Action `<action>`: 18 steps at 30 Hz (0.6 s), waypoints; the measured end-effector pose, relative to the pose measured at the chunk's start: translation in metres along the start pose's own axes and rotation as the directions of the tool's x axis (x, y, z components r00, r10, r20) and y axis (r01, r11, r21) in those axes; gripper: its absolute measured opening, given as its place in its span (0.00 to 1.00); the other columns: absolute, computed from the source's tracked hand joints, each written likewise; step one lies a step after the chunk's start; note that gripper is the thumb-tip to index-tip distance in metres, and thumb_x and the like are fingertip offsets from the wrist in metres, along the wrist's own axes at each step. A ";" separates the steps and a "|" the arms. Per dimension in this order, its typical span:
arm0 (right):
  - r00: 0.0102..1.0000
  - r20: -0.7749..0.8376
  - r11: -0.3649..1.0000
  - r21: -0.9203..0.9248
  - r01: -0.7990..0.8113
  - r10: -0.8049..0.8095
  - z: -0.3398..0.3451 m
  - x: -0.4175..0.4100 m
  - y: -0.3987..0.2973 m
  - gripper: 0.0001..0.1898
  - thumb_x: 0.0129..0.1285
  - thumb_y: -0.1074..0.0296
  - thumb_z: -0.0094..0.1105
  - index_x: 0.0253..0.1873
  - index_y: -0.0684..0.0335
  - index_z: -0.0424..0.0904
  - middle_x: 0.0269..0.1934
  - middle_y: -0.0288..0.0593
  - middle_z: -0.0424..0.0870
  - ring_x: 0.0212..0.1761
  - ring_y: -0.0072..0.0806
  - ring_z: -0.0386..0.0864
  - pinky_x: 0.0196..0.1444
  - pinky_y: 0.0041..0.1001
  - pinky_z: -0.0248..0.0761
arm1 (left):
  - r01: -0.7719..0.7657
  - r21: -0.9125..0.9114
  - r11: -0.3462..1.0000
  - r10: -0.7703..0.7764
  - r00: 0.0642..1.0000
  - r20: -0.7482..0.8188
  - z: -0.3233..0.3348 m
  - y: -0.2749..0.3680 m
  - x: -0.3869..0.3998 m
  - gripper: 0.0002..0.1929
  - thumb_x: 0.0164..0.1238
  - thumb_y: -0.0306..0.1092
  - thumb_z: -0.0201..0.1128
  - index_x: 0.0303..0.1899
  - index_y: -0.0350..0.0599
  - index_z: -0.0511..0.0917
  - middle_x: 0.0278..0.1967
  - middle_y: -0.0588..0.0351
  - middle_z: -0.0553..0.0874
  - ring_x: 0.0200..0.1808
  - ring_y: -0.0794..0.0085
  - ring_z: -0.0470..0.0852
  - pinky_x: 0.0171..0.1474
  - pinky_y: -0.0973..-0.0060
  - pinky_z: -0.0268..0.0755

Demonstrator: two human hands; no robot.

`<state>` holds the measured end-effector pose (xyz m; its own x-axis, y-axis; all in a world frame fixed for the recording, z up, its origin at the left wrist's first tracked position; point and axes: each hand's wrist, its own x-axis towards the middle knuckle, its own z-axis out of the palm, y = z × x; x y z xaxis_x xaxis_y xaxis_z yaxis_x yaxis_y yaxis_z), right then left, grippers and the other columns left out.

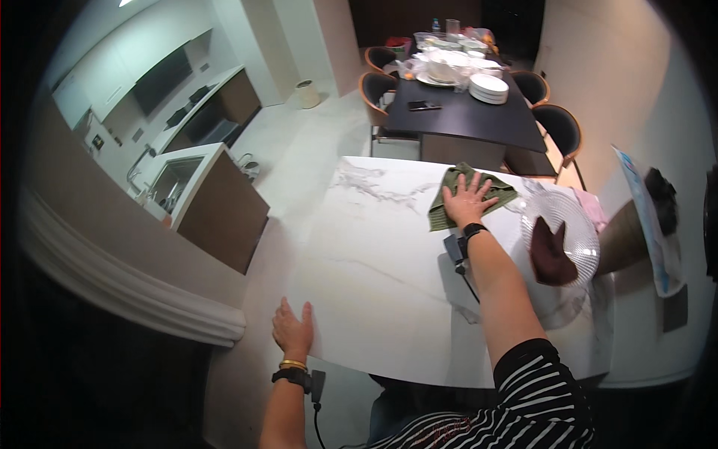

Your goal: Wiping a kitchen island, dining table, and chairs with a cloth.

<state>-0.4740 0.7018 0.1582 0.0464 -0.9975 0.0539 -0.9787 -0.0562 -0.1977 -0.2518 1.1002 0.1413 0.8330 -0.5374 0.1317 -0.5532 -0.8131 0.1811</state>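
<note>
My right hand [469,203] lies flat with spread fingers on a green cloth [500,192], near the far edge of a white marble-patterned table [370,280]. The cloth is partly bunched, and part of it is hidden under the palm. Beside the table's near left edge is my left hand [293,331], empty, its thumb and fingers apart; whether it touches the edge I cannot tell. Both wrists carry black straps with a small cabled device. To the right of my right forearm stands a clear ribbed glass plate [587,247], with a dark brown folded piece [548,259] on or over it.
Past the far edge, a dark dining table [465,120] bears stacked white plates [489,88], bowls and a phone [424,105], with chairs [556,132] around it. A pink cloth [589,207] and a plastic packet [650,224] are at right. A sink counter [221,213] stands left.
</note>
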 end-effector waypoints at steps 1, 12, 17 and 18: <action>1.000 0.003 1.000 -0.008 -0.004 0.004 0.004 0.007 -0.007 0.35 0.68 0.36 0.36 0.76 0.43 0.52 0.78 0.48 0.36 0.78 0.57 0.28 0.68 0.70 0.27 | -0.011 -0.006 1.000 0.011 1.000 0.004 0.000 0.000 -0.001 0.35 0.67 0.60 0.53 0.64 0.40 0.66 0.55 0.43 0.78 0.55 0.50 0.76 0.56 0.56 0.69; 0.691 -0.091 0.678 0.136 0.722 -0.717 0.065 -0.110 -0.159 0.33 0.61 0.38 0.47 0.70 0.40 0.65 0.77 0.42 0.47 0.78 0.52 0.36 0.69 0.68 0.27 | -0.012 -0.095 0.995 0.015 0.999 0.034 0.001 0.003 0.004 0.34 0.69 0.60 0.50 0.65 0.41 0.67 0.55 0.45 0.78 0.55 0.52 0.76 0.56 0.57 0.69; 0.437 0.013 0.427 0.246 0.870 -0.899 0.040 -0.280 -0.171 0.32 0.65 0.38 0.45 0.72 0.41 0.63 0.78 0.44 0.45 0.79 0.51 0.35 0.72 0.63 0.29 | -0.014 -0.248 0.969 -0.025 0.988 -0.155 0.017 -0.013 0.004 0.30 0.75 0.57 0.42 0.64 0.41 0.66 0.51 0.43 0.82 0.47 0.49 0.82 0.50 0.59 0.73; 0.415 -0.026 0.395 0.257 0.882 -0.910 0.038 -0.301 -0.163 0.32 0.65 0.39 0.46 0.71 0.41 0.64 0.78 0.43 0.46 0.79 0.50 0.36 0.72 0.62 0.30 | -0.027 -0.306 0.952 -0.038 0.978 -0.204 0.025 -0.019 0.006 0.30 0.75 0.57 0.42 0.65 0.41 0.65 0.52 0.43 0.82 0.48 0.49 0.82 0.50 0.58 0.72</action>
<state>-0.3207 1.0097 0.1368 0.9043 -0.3612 0.2275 -0.2939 -0.9134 -0.2817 -0.2359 1.1064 0.1144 0.8336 -0.4494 0.3210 -0.5522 -0.6906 0.4671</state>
